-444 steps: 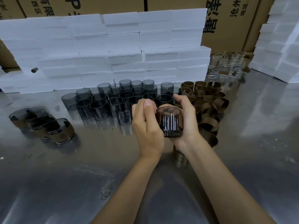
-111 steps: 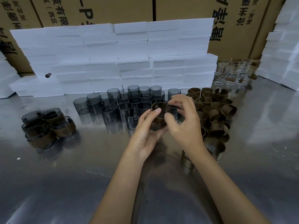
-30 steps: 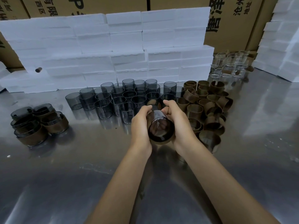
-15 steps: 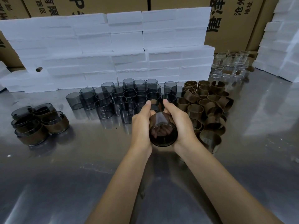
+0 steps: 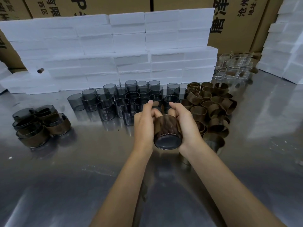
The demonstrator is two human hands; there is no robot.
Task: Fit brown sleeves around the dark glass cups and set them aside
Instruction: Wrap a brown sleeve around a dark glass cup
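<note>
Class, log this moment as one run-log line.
step: sleeving | left hand, right hand: grip dark glass cup in brown sleeve | base faces camera

Cup [image 5: 167,131]: is turning in the grip, its solid base now facing the camera instead of the open mouth.
Left hand [image 5: 144,124]: is lifting its forefinger clear.
Right hand [image 5: 186,124]: is curling over the top.

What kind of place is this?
Probably a packing or assembly workshop: printed cardboard cartons, stacked white foam blocks, and batches of dark glass cups on a steel table.
</note>
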